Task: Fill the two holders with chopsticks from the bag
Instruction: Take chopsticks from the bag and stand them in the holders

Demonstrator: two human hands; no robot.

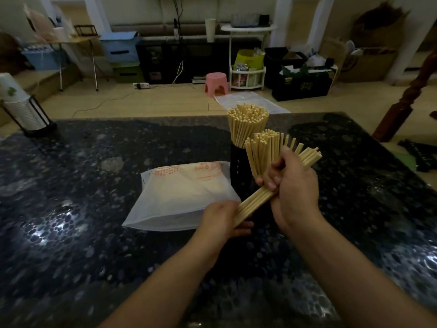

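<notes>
We work at a dark bench (71, 185) of speckled, pebble-patterned stone that glints where the light falls on it. At its far left corner a stack of paper cups (17, 105) sits in a black wire stand. Beyond the bench lies a pale wooden floor with a pink stool (216, 84), a white tiered rack (247, 55), blue storage boxes (118, 47) and a black crate (302, 85) along the wall.

The chopsticks are plain, pale wood with square ends. One dense bunch (247, 125) stands upright in a black holder (240, 171) near the middle of the bench. A second bunch (264, 152) fans out just in front of it; what it stands in is hidden behind our hands. Our right hand (293, 185) is curled round a bundle of chopsticks (256, 201) that slants down toward us, and our left hand (224, 220) grips the bundle's lower end. The translucent white bag (175, 197), printed in orange, lies flat on the bench just left of the holder.
</notes>
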